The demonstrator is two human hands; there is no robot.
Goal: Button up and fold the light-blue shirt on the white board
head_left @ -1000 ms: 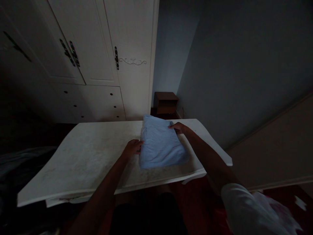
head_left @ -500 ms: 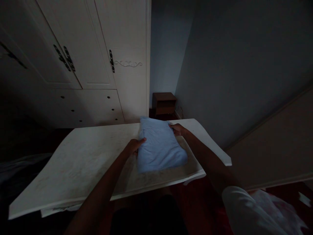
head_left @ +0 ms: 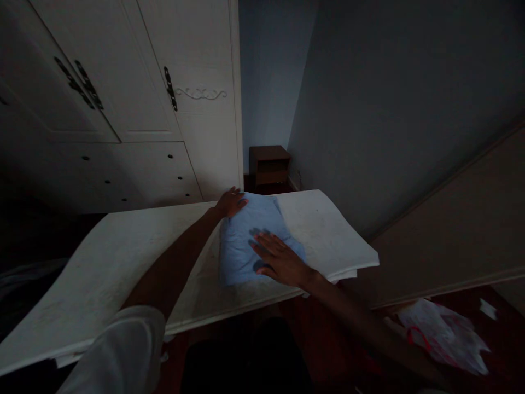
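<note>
A light blue folded cloth [head_left: 238, 246], perhaps a garment, lies on the white table [head_left: 328, 224]. My left hand [head_left: 232, 202] rests on its far left corner, fingers stretched toward the table's far edge and thumb apart. Over the near right part of the cloth, my right hand [head_left: 281, 260] is spread flat, palm down. A shadow shows beside its fingertips, and I cannot tell whether the palm presses on the fabric.
Beyond the table stands a white wardrobe [head_left: 209, 142] with dark handles. A brown nightstand [head_left: 270, 164] sits in the far corner by the grey wall [head_left: 389, 98]. On the red floor at right lies a clear plastic bag [head_left: 445, 334].
Both hands have let go of the cloth's side edges. My left hand has moved to the far left corner, and my right hand has come down over the cloth. The cloth lies flatter.
</note>
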